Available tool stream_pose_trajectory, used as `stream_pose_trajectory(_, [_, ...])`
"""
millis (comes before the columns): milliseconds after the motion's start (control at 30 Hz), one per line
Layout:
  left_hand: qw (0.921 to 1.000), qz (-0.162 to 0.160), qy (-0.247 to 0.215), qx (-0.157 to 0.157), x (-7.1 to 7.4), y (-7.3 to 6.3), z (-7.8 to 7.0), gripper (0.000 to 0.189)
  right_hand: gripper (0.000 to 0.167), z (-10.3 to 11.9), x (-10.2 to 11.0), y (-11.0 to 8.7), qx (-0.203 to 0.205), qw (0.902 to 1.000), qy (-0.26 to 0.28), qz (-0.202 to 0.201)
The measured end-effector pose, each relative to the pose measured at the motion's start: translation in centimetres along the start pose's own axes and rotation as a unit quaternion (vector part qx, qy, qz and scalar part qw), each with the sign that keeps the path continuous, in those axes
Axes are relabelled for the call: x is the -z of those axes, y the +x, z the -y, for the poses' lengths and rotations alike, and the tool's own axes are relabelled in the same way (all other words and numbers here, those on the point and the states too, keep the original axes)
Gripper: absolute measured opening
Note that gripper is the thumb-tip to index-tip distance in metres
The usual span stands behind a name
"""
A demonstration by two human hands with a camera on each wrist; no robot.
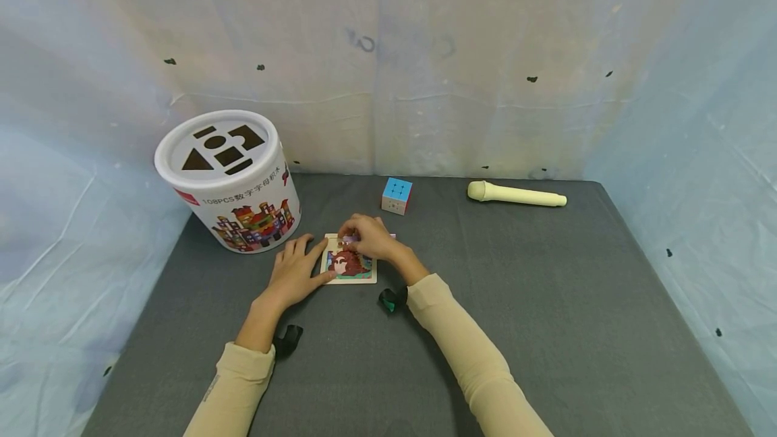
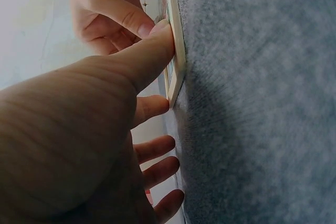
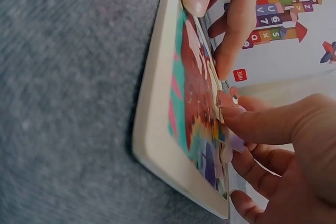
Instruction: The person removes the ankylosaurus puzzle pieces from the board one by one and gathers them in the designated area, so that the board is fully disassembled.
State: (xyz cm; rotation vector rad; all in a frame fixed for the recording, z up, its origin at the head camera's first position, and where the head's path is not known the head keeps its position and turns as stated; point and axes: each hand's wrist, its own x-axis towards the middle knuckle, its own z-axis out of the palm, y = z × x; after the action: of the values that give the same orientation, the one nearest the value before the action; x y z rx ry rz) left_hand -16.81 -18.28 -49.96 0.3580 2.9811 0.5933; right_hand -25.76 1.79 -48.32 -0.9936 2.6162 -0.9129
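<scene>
A small wooden jigsaw puzzle board (image 1: 367, 281) with a pale rim and a reddish-brown animal picture lies flat on the dark grey table. My left hand (image 1: 296, 274) steadies it, thumb on the near left part of the board and the other fingers spread at its left side. Over the far part of the board, my right hand (image 1: 371, 239) pinches a puzzle piece (image 3: 228, 98) between thumb and fingers; its visible part is reddish with an eye-like spot. Close by, a purple bit (image 3: 236, 142) shows under the right fingers; whether it belongs to the same piece I cannot tell.
A large white block bucket (image 1: 227, 184) with shaped holes in its lid stands at the back left. Behind the board sits a blue-topped puzzle cube (image 1: 397, 195). A cream toy microphone (image 1: 516, 194) lies at the back right. Sheeting (image 1: 485, 39) hangs behind the table.
</scene>
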Motion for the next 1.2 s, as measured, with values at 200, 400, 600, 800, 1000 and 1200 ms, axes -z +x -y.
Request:
stream_pose_trajectory(200, [1.0, 0.0, 0.0, -0.002, 0.0, 0.0, 0.0, 0.077, 0.02, -0.4, 0.0, 0.0, -0.005, 0.9986, 0.052, 0.005])
stream_pose_trajectory(400, [1.0, 0.0, 0.0, -0.001, 0.0, -0.1, 0.0, 0.078, 0.021, -0.6, 0.1, -0.1, 0.009, 0.9928, 0.119, 0.004])
stream_pose_trajectory(600, [1.0, 0.002, -0.001, 0.0, -0.1, 0.1, 0.1, 0.078, 0.019, -1.0, 0.8, -0.3, 0.026, 0.9822, 0.186, -0.015])
stream_pose_trajectory(800, [0.9999, 0.011, -0.001, 0.008, 0.0, 0.1, 0.0, 0.078, 0.018, -2.0, 2.3, -1.6, 0.025, 0.9799, 0.195, -0.031])
stream_pose_trajectory(1000, [0.9999, 0.009, -0.003, 0.008, 0.0, 0.1, 0.0, 0.078, 0.016, -4.1, 4.1, -3.5, 0.033, 0.9798, 0.191, -0.049])
stream_pose_trajectory(1200, [0.9999, 0.006, -0.009, 0.003, 0.1, 0.0, -0.1, 0.078, 0.015, -5.6, 6.0, -5.7, 0.017, 0.9833, 0.174, -0.051])
